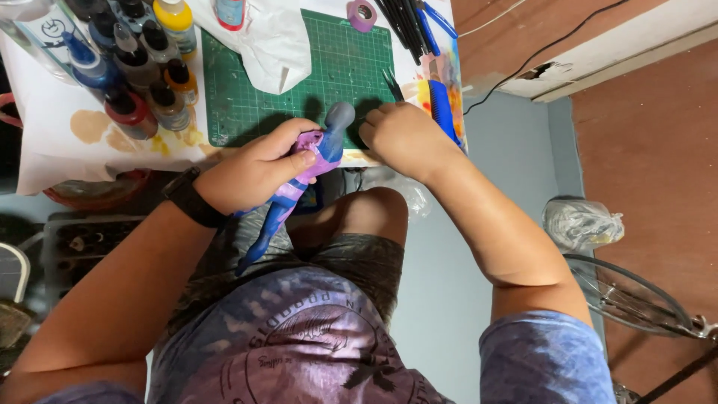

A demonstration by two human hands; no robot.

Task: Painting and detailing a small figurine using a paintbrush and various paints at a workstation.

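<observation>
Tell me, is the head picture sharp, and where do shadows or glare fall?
Head view: mostly sharp, edges bent by the wide lens; the left hand and doll cast soft shadows on the green cutting mat; mild glare on the paint bottles.

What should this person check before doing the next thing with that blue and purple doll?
1. Doll firmly gripped by left hand: ok.
2. Right hand holding a tool: cannot tell, fingers curl away from view.
3. Paint bottles upright and capped: ok.
4. Green cutting mat has bare space: ok.
5. Doll's legs hang over the lap, off the table: not ok if support is wanted.
</observation>
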